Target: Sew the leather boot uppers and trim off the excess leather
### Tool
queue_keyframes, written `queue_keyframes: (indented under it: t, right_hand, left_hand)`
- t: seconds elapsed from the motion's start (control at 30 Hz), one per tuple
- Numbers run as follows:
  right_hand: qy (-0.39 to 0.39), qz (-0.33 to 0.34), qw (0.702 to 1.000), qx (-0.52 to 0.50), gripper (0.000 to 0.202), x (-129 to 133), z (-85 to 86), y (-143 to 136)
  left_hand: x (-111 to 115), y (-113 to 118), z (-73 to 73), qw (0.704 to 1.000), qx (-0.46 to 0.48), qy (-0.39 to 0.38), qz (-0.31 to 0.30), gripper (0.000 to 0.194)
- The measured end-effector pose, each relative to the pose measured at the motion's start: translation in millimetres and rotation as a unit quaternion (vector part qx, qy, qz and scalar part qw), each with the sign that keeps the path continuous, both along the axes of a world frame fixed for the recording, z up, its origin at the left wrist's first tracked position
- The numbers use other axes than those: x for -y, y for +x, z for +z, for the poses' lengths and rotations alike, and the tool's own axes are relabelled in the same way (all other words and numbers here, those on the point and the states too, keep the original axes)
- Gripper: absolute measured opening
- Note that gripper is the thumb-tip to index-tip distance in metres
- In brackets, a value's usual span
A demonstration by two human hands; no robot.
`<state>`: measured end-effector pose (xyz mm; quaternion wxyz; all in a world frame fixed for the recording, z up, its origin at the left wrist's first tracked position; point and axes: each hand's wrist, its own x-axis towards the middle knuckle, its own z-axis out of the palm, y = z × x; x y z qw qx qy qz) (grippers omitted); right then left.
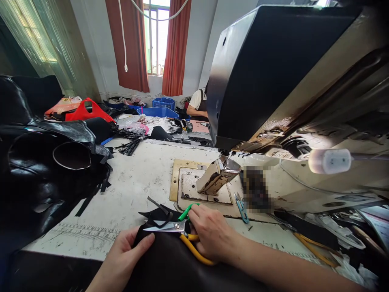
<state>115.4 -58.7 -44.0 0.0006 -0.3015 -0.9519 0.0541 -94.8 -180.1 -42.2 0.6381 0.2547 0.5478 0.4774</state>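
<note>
My left hand [130,244] pinches the edge of a black leather piece [176,259] between thumb and fingers. My right hand [212,231] is closed around scissors [178,227] with yellow handle loops and a green part near the pivot. Their blades point left along the leather's upper edge, close to my left fingertips. Narrow black strips [161,209] stick up just behind the blades. Part of the leather drops out of view at the bottom. Beyond my right hand, small teal thread snips [242,207] lie on the white table [136,182].
A post-bed sewing machine [221,174] stands ahead, its dark head overhanging the right side. Shiny black leather pieces [45,174] are heaped at left. Yellow-handled scissors [316,248] lie among clutter at right. Another person [199,103] sits beyond the table near blue baskets [163,102].
</note>
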Motion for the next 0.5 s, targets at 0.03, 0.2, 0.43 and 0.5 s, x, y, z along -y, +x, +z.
queue_keyframes:
  t: [0.03,0.2,0.43,0.5]
  right_hand:
    - [-0.008,0.001,1.0,0.008,0.015,-1,-1.3,-1]
    - [-0.048,-0.024,0.999,-0.006,0.012,-14,0.1,-1]
    - [0.073,-0.127,0.979,-0.139,0.015,-55,46.8,60]
    - [0.104,-0.132,0.967,-0.192,0.019,-51,53.1,89]
  left_hand:
    - [0,0,0.3,1.0,0.007,-0.003,-0.003,0.036]
    - [-1,-5,-0.8,1.0,0.019,-0.008,0.016,0.037]
    - [-21,-38,-1.5,0.963,0.056,0.022,0.264,0.039]
    - [-24,-41,-7.8,0.932,0.043,0.036,0.357,0.036]
